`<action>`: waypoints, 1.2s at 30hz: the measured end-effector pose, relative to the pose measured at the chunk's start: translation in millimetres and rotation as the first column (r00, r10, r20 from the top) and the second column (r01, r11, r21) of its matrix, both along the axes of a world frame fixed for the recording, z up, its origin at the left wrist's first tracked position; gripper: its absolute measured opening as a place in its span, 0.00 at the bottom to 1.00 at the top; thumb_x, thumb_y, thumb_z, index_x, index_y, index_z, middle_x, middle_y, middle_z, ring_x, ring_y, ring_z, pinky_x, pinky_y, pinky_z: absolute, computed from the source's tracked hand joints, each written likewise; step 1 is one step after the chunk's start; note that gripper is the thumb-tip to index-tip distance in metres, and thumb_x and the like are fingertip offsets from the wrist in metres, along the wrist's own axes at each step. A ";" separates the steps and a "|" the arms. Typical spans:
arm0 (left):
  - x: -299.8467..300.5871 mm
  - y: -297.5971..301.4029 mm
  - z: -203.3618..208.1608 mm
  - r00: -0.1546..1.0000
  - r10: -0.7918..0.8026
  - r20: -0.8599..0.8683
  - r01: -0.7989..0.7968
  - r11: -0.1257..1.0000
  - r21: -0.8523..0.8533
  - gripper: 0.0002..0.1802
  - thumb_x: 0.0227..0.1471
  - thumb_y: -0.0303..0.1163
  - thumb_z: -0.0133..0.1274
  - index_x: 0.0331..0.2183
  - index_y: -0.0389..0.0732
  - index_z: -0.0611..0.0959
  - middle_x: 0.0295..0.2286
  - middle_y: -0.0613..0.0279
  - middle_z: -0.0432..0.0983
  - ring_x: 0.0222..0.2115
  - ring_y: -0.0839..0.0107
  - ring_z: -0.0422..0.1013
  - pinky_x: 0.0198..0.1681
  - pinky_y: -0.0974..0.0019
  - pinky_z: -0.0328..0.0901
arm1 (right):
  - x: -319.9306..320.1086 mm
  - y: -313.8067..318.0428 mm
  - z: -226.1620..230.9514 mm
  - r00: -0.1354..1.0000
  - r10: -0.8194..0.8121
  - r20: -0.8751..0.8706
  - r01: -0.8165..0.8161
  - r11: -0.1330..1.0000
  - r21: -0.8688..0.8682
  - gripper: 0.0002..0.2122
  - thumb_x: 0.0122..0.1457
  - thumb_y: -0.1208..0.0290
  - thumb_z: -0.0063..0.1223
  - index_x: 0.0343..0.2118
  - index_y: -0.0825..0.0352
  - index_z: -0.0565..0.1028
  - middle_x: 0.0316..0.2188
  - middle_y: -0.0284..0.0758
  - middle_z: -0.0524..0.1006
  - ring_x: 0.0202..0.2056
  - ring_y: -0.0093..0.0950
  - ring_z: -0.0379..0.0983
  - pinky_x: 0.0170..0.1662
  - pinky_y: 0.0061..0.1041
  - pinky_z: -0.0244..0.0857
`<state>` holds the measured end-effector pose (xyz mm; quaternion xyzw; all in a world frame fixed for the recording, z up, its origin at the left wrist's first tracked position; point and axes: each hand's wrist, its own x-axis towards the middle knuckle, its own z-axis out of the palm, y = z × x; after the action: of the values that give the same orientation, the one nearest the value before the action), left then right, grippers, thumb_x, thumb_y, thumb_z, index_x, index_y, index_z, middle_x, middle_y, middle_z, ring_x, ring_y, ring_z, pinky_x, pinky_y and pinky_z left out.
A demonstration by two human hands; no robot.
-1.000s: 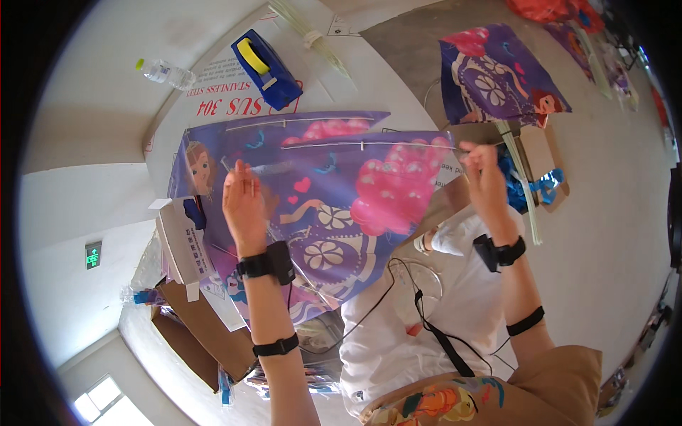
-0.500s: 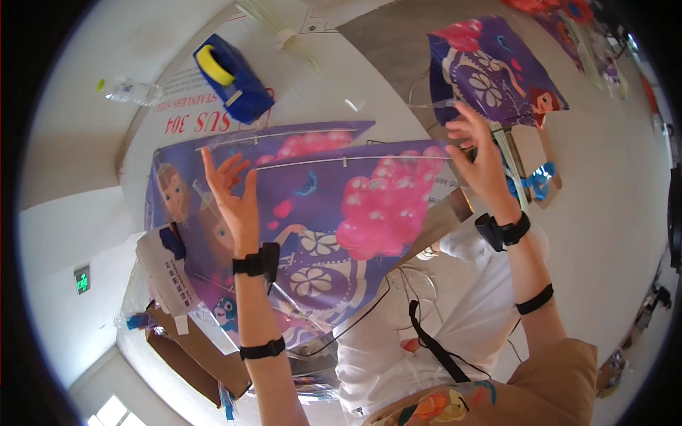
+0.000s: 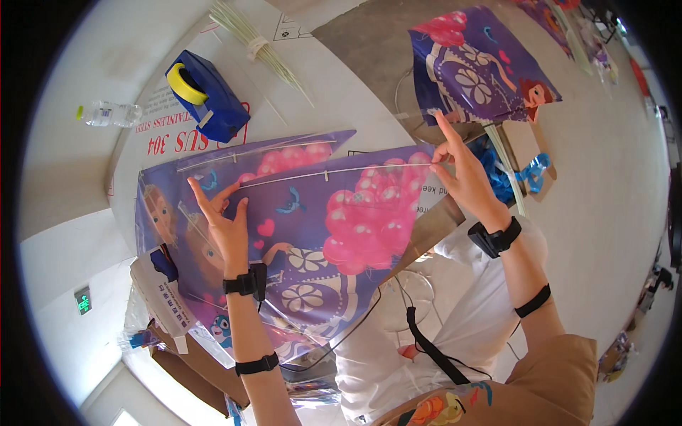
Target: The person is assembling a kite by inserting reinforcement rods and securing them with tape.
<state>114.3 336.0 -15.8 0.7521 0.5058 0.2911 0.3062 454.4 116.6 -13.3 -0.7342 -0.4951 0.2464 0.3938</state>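
Note:
A purple printed plastic sheet with pink balloons and a gown lies in front of me, over a similar sheet. A thin white rod runs along its upper edge, with a small piece of tape near the rod's middle. My left hand is open at the rod's left end, fingers apart, one fingertip touching it. With thumb and a bent finger, my right hand pinches the rod's right end. Its index finger points up, with what looks like a clear tape strip at the tip.
Beyond the sheets stands a blue tape dispenser with a yellow roll. A bundle of thin rods lies behind it, and a clear bottle at far left. Another printed sheet is at far right. A white box rests at left.
My right hand has lowered and closed on the rod's right end. The left hand's fingers have come to the rod's left end. The view has shifted slightly.

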 end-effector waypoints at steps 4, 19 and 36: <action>-2.8 -2.2 3.5 0.999 0.001 -0.040 -0.001 1.000 0.009 0.56 0.47 0.19 0.59 0.66 0.49 0.41 0.38 0.65 0.80 0.41 0.69 0.72 0.48 0.65 0.64 | -1.1 8.2 -2.9 0.997 -0.007 0.079 0.005 1.000 0.024 0.41 0.49 0.87 0.54 0.66 0.58 0.51 0.27 0.34 0.71 0.32 0.31 0.69 0.41 0.27 0.65; -19.1 8.6 2.8 0.983 -0.037 -0.182 0.061 0.990 0.129 0.58 0.44 0.20 0.61 0.65 0.51 0.42 0.46 0.57 0.77 0.49 0.59 0.70 0.52 0.59 0.63 | -3.5 20.1 1.7 0.996 0.040 0.084 -0.039 0.999 -0.016 0.40 0.50 0.84 0.56 0.66 0.58 0.52 0.37 0.37 0.71 0.40 0.31 0.69 0.49 0.30 0.63; -33.1 67.0 11.7 0.921 -0.323 -0.219 0.322 0.946 -0.044 0.62 0.34 0.17 0.66 0.66 0.56 0.51 0.27 0.66 0.71 0.34 0.65 0.67 0.47 0.60 0.62 | -1.6 24.4 5.9 0.973 0.026 0.231 -0.032 0.999 0.024 0.43 0.46 0.83 0.61 0.66 0.59 0.54 0.36 0.35 0.70 0.41 0.33 0.68 0.54 0.31 0.59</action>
<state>81.2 403.1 -4.1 0.8519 0.4074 0.1486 0.2937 452.9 141.0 -7.4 -0.7450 -0.5515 0.1585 0.3402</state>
